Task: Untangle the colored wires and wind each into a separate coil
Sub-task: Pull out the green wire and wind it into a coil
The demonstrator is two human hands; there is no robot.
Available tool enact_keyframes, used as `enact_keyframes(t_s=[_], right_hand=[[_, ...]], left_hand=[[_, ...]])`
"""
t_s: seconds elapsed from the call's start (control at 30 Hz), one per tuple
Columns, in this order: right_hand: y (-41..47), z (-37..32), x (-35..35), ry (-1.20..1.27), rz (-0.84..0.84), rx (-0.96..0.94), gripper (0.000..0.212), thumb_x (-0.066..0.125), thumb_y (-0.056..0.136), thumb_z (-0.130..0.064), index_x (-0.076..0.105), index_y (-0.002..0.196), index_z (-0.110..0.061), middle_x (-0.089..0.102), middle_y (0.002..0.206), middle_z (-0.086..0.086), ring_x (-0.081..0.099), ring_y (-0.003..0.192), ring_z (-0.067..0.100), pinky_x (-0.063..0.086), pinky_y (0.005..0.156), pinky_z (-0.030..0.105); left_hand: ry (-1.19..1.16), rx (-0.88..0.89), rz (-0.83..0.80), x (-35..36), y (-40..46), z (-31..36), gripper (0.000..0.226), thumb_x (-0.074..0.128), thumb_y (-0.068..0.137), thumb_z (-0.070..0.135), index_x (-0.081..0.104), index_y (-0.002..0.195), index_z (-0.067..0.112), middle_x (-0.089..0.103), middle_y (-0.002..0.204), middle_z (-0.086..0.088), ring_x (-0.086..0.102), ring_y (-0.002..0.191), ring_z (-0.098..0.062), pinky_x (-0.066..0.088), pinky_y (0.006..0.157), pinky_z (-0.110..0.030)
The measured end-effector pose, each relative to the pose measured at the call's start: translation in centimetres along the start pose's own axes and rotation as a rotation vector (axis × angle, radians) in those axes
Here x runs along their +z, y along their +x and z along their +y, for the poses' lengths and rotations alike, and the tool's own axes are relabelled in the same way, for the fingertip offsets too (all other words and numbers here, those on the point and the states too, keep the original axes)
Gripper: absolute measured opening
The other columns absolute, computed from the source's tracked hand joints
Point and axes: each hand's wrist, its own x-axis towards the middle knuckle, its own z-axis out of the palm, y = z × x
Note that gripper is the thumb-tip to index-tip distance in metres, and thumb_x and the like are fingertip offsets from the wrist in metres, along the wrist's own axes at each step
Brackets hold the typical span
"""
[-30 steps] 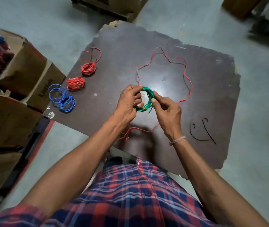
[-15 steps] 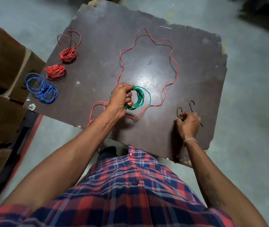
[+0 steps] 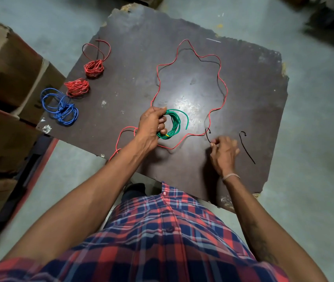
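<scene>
My left hand (image 3: pixel 151 125) grips a green wire coil (image 3: pixel 173 125) just above the dark board (image 3: pixel 253 94); one loose green end curls out to the right. My right hand (image 3: pixel 224 151) pinches the lower end of a short black tie (image 3: pixel 207 134) on the board. A second black tie (image 3: pixel 246 147) lies to its right. A long red wire (image 3: pixel 220 67) lies in a wide wavy loop around the green coil, its end trailing off the board's near edge.
At the board's left edge lie two red coils (image 3: pixel 93 67) (image 3: pixel 77 86) and a loose blue coil (image 3: pixel 62 107). Cardboard boxes (image 3: pixel 15 64) stand on the floor to the left. Grey concrete floor surrounds the board.
My right hand let go of the green coil, moved right to the black ties and now pinches one. My left hand kept the green coil.
</scene>
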Motion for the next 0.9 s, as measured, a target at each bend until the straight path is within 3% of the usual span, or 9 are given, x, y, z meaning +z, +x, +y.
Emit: enact_keyframes(t_s=[0.13,0.23,0.37,0.47,0.6,0.73,0.9], right_hand=[[1.0,-6.0,-3.8,0.44,0.043,-0.093,0.009,0.059,0.094,-0.018,0.059,0.096,-0.027,0.067,0.096,-0.001,0.06,0.093,0.02,0.048,0.089,0.046],[1.8,-10.6,-8.7,0.565,0.022,-0.353,0.007,0.059,0.098,-0.009,0.062,0.099,-0.016,0.066,0.098,0.005,0.059,0.088,0.012,0.048,0.086,0.033],[3.1,-14.0,-11.4,0.228,-0.119,-0.747,0.005,0.066,0.094,-0.024,0.071,0.093,-0.025,0.064,0.091,-0.009,0.059,0.091,0.018,0.04,0.089,0.045],[3.4,-14.6,-9.5,-0.017,-0.133,-0.776,0.005,0.069,0.087,-0.031,0.075,0.088,-0.031,0.064,0.09,-0.009,0.058,0.095,0.019,0.024,0.087,0.038],[3.1,-14.9,-6.9,-0.082,-0.133,-0.772,0.004,0.077,0.081,-0.028,0.077,0.085,-0.029,0.068,0.087,-0.007,0.06,0.094,0.023,0.018,0.084,0.033],[2.1,-15.0,-5.1,-0.068,-0.046,-0.779,0.01,0.083,0.077,-0.021,0.077,0.082,-0.028,0.069,0.081,-0.008,0.061,0.087,0.022,0.026,0.087,0.037],[0.8,-14.7,-3.9,-0.05,0.18,-0.777,0.011,0.075,0.084,-0.013,0.068,0.079,-0.02,0.063,0.073,-0.006,0.059,0.075,0.025,0.039,0.085,0.045]], left_hand=[[0.021,0.01,0.042,-0.3,0.0,0.2,0.025,0.055,0.1,0.012,0.045,0.079,0.019,0.036,0.057,0.001,0.022,0.033,-0.005,0.022,0.039,-0.015],[0.034,0.016,0.065,-0.5,-0.2,0.4,0.025,0.057,0.099,0.011,0.048,0.078,0.018,0.038,0.062,-0.002,0.023,0.034,-0.005,0.023,0.039,-0.014],[0.054,0.039,0.076,-0.4,-0.3,0.6,0.026,0.058,0.099,0.009,0.05,0.076,0.018,0.038,0.062,-0.003,0.024,0.034,-0.006,0.024,0.038,-0.014],[0.091,0.065,0.081,-0.2,-0.5,0.7,0.027,0.059,0.098,0.01,0.05,0.075,0.018,0.038,0.061,-0.003,0.025,0.035,-0.006,0.024,0.038,-0.016],[0.158,0.099,0.09,0.0,-0.8,0.8,0.027,0.061,0.097,0.01,0.05,0.073,0.018,0.037,0.058,-0.001,0.027,0.035,-0.007,0.025,0.039,-0.018],[0.196,0.095,0.092,0.1,-0.9,1.0,0.026,0.062,0.096,0.011,0.052,0.073,0.017,0.037,0.058,-0.002,0.028,0.037,-0.009,0.027,0.04,-0.019],[0.183,0.085,0.105,0.5,-1.2,1.3,0.026,0.062,0.096,0.014,0.052,0.073,0.017,0.038,0.057,-0.001,0.027,0.037,-0.009,0.026,0.04,-0.018]])
